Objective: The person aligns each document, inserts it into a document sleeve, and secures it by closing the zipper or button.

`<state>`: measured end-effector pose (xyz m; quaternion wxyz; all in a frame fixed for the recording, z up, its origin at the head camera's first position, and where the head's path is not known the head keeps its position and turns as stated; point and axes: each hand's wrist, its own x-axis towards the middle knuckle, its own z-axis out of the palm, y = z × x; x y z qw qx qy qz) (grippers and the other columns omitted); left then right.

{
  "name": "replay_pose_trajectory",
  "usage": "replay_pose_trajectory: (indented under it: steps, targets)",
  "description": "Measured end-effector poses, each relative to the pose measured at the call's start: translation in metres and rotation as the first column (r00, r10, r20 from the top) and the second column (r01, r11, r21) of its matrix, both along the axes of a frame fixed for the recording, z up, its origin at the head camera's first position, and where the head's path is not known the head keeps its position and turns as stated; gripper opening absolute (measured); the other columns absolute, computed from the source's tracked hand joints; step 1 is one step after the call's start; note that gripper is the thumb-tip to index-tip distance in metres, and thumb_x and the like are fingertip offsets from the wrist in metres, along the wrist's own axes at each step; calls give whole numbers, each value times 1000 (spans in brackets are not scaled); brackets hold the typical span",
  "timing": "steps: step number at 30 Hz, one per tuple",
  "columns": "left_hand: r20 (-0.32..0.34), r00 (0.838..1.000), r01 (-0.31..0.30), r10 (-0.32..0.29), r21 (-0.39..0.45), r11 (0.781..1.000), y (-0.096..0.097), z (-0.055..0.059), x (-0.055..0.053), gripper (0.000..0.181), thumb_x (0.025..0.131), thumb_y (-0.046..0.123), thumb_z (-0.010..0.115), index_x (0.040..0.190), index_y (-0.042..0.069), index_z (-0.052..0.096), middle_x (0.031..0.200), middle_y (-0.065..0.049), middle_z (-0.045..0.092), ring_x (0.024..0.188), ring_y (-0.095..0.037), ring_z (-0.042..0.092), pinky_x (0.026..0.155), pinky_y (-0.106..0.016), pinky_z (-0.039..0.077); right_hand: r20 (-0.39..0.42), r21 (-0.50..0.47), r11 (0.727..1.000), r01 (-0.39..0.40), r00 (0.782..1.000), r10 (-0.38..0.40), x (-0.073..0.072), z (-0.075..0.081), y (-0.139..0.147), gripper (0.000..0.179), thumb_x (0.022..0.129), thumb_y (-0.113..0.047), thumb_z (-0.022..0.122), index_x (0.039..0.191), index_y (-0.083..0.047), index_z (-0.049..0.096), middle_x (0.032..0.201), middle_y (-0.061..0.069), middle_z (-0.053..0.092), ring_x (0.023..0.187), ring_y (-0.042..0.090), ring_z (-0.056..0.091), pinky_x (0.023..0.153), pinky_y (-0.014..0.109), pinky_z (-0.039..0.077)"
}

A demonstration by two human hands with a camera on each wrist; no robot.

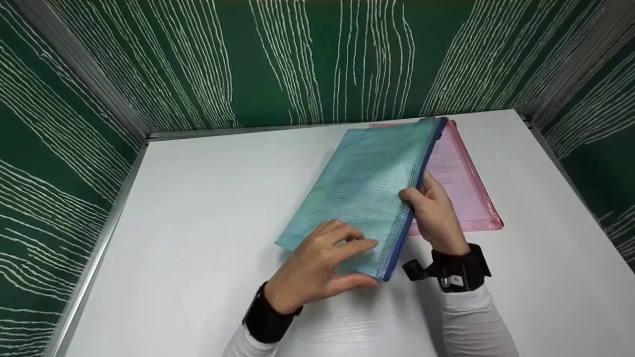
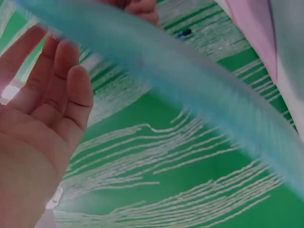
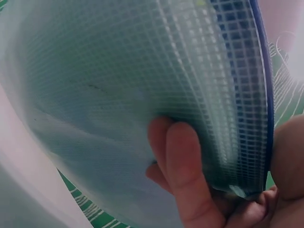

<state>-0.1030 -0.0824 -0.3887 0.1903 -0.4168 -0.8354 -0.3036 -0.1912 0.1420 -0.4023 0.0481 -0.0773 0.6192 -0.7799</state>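
Note:
A teal mesh zip pouch [image 1: 367, 168] with a dark blue zip edge [image 1: 421, 171] is held tilted above the table, papers showing faintly through it. My right hand [image 1: 439, 215] grips the zip side near its middle, thumb on the upper face. The right wrist view shows its fingers [image 3: 185, 166] against the other face of the mesh. Over the pouch's near end is my left hand [image 1: 315, 265], thumb and fingers spread apart beside the lower zip corner. In the left wrist view its fingers [image 2: 52, 71] are loosely extended by the pouch's edge.
A pink zip pouch [image 1: 464, 183] lies flat on the white table [image 1: 198, 208], partly covered by the teal one. Green panels with white wavy lines [image 1: 278, 64] stand around the table's back and sides. Each wrist wears a black camera strap [image 1: 461, 270].

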Motion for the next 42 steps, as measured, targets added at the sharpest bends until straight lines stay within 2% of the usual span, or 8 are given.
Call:
replay_pose_trajectory:
  steps: [6,9,13,15,18,26,31,42]
  targets:
    - [119,971,-209,205,22,978,-23,-6,-17,41,85,36,63,119,12,61,107,1,58,102,-12,52,86,-26,43,-30,-19,999,-25,999,25,-1,3,15,56,86,12,40,139,-2,31,118,18,50,95,17,57,75,28,50]
    - [197,912,-366,359,-4,931,-34,-9,-24,49,84,33,65,124,6,56,110,-5,56,104,-17,51,87,-30,44,-58,-64,996,-55,997,52,0,5,23,54,88,11,41,139,-3,30,119,19,50,97,19,58,76,29,51]
    - [280,799,-537,533,-68,841,-43,-14,-29,62,85,35,63,130,-4,46,115,-16,52,106,-26,49,89,-36,43,-123,-168,981,-102,989,81,1,7,31,53,90,9,42,140,-2,28,121,20,51,100,23,60,76,33,53]
    - [326,751,-576,573,-98,811,-46,-15,-31,64,87,38,60,131,-7,44,114,-20,52,103,-29,51,87,-37,44,-160,-218,969,-116,984,82,2,8,35,52,91,10,41,140,-1,28,121,21,51,101,25,61,76,35,53]
    - [421,709,-585,566,-99,805,-49,-15,-34,59,89,39,56,124,-8,50,105,-18,57,94,-28,56,79,-37,46,-206,-254,959,-122,976,70,3,10,40,52,91,10,39,141,-1,28,124,24,50,103,28,60,76,37,53]
    - [618,692,-542,372,104,834,-57,-13,-42,22,90,24,59,98,4,62,79,-6,65,65,-12,59,60,-28,49,-225,-289,949,-124,973,58,2,10,38,50,91,11,38,139,0,29,124,23,49,104,29,60,79,37,52]
    - [643,702,-571,306,250,782,-57,-12,-44,12,85,10,64,93,1,64,71,-8,65,54,-10,58,49,-24,48,-151,-293,950,-108,986,66,-3,5,33,43,92,6,40,134,4,32,110,18,54,90,24,63,72,34,54]
    - [588,713,-663,381,392,637,-59,-10,-45,14,85,6,64,95,-3,64,82,-14,69,73,-17,67,60,-25,53,-86,-121,978,-168,984,159,-6,2,21,52,94,-2,47,140,2,25,115,19,54,96,23,61,77,34,53]
